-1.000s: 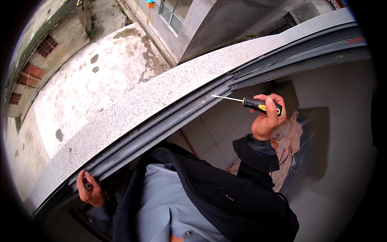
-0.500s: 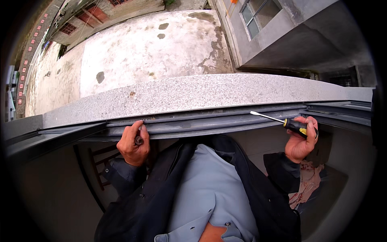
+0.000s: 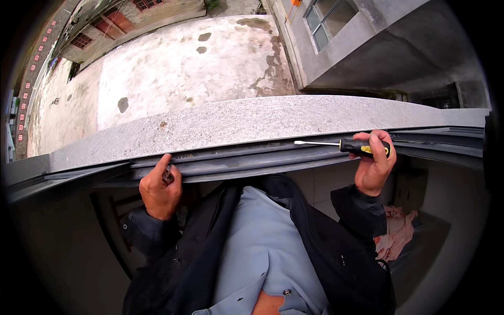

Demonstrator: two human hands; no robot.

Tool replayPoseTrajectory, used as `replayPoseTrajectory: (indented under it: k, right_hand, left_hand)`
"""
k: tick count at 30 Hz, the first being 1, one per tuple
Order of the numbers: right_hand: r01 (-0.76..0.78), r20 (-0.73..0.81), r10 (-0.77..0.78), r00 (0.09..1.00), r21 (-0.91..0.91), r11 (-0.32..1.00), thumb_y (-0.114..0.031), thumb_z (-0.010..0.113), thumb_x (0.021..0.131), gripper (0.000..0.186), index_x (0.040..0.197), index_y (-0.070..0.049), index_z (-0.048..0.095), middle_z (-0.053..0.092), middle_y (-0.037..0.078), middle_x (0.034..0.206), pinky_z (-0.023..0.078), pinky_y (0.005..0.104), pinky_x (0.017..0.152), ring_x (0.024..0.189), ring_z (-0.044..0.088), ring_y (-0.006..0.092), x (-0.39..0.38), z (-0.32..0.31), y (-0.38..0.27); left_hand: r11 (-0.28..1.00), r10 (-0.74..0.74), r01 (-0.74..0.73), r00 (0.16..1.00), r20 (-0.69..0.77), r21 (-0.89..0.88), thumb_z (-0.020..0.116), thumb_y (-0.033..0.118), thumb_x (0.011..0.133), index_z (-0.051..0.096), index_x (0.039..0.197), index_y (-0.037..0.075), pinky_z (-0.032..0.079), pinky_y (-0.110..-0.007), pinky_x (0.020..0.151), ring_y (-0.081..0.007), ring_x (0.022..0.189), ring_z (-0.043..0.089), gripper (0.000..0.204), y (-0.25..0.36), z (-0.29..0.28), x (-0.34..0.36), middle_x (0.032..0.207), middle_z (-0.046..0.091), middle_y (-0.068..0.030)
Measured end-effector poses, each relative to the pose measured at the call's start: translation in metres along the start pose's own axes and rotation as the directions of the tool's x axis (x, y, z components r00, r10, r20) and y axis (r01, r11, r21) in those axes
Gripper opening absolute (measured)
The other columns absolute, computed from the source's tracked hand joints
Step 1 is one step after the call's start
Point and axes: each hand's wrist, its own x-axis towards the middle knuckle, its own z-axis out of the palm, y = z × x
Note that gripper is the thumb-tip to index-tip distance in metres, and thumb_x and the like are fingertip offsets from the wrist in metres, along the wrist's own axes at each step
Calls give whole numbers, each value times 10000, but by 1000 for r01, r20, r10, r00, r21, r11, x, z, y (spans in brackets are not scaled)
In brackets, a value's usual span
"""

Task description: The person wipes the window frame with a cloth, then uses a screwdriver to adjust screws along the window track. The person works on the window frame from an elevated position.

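My right hand (image 3: pixel 371 170) is closed round the black and yellow handle of a screwdriver (image 3: pixel 366 147). Its bare metal shaft points left, above the grey metal window track (image 3: pixel 252 163), and ends in a flat tip. Further left, my left hand (image 3: pixel 160 191) is at the track, with its index fingertip at the outer rail. A small dark brown thing (image 3: pixel 168 177) shows between its curled fingers and thumb; its kind cannot be made out, and most of it is hidden by the hand.
Beyond the track runs a speckled stone sill (image 3: pixel 231 118), with a concrete yard (image 3: pixel 173 68) far below. Grey sliding window frames flank the opening at left (image 3: pixel 89 176) and right (image 3: pixel 446 144). Indoors, a pinkish patterned cloth (image 3: pixel 396 231) lies low at the right.
My right hand has moved left and up with the screwdriver, whose shaft now lies nearly level along the track. My left hand stays at the track; the whole view has shifted slightly.
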Motion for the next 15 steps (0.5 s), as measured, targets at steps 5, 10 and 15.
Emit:
replayPoseTrajectory:
  k: [5, 10, 15]
  right_hand:
    - [-70, 24, 70, 997, -6, 998, -213, 719, 931, 265, 1051, -3, 611, 746, 175, 916, 566, 309, 598, 703, 682, 181, 7, -2, 8]
    - [-168, 83, 165, 983, 30, 985, -193, 735, 938, 263, 1061, -1, 605, 750, 177, 934, 580, 301, 603, 731, 696, 172, 5, 11, 18]
    - [-182, 85, 177, 981, 54, 982, -191, 743, 933, 276, 1069, 4, 602, 749, 184, 943, 603, 316, 629, 754, 711, 182, 6, 11, 21]
  left_hand:
    - [1000, 23, -23, 1000, 16, 19, 750, 55, 846, 761, 1104, -4, 485, -376, 539, -309, 541, 646, 265, 2, 5, 1, 640, 627, -175]
    - [998, 60, -59, 996, 67, -15, 737, 19, 869, 749, 1133, -37, 438, -306, 521, -151, 485, 536, 270, 16, 10, 2, 583, 547, -124]
    - [996, 74, -67, 987, 139, -55, 753, 41, 859, 754, 1123, 14, 495, -367, 544, -291, 539, 634, 266, 39, 18, 5, 637, 618, -146]
